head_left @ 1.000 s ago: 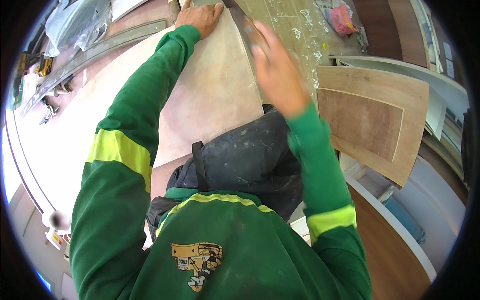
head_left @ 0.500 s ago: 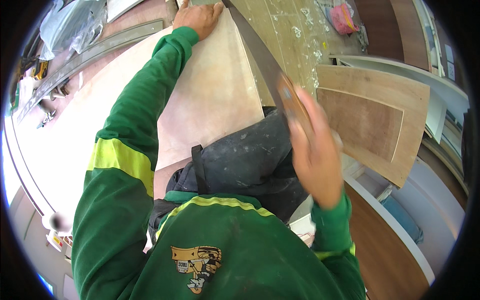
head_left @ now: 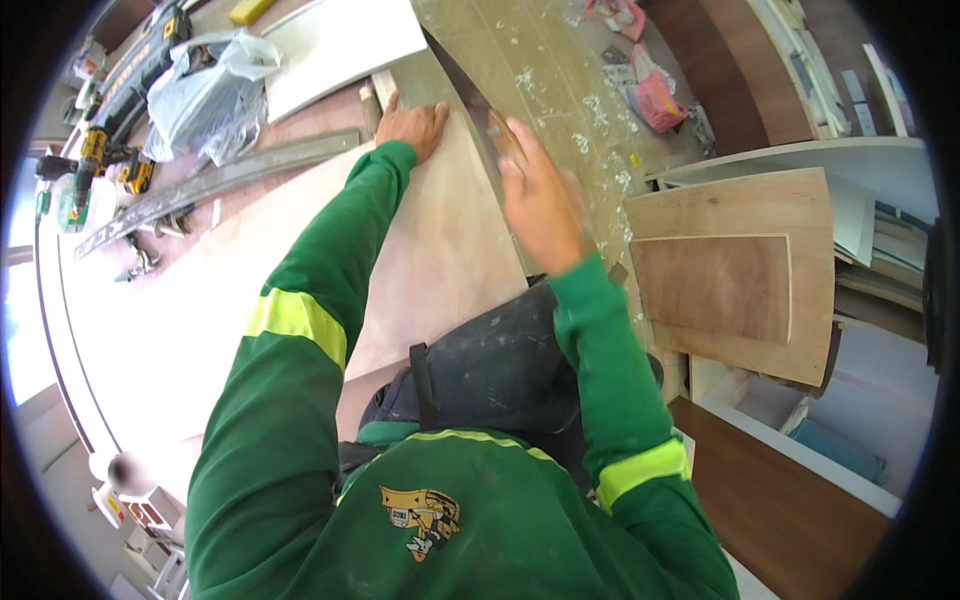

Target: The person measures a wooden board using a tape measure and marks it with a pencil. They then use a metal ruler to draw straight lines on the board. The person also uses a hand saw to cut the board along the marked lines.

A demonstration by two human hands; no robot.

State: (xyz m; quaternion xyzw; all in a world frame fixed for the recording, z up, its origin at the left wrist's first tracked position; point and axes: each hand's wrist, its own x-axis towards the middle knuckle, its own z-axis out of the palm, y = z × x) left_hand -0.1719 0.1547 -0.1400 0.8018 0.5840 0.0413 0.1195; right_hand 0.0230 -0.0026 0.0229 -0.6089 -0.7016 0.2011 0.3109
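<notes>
A pale plywood sheet (head_left: 440, 230) lies in front of me, its right edge running away from my dark-trousered leg. At the sheet's far part, my left hand (head_left: 412, 130) presses down from above with thumb and fingers apart, beside a greyish flat piece (head_left: 425, 82). My right hand (head_left: 543, 200) is closed round the wooden handle (head_left: 508, 142) of a handsaw, just right of the sheet. The dark saw blade (head_left: 458, 75) slants away to the far left along the sheet's edge. Motion blurs the right hand slightly, and the blade's teeth cannot be made out.
On the left lie a long metal straightedge (head_left: 240, 175), a yellow-black cordless drill (head_left: 92, 165) and a clear plastic bag (head_left: 205, 95). A white panel (head_left: 345, 45) is beyond. To the right stand a wooden cabinet door (head_left: 715, 280) and a pink bag (head_left: 655, 100) on a floor with white scraps.
My right hand has pushed the saw forward, away from my body, and its forearm now stretches out. The left hand stays pressed on the sheet. The whole view has shifted.
</notes>
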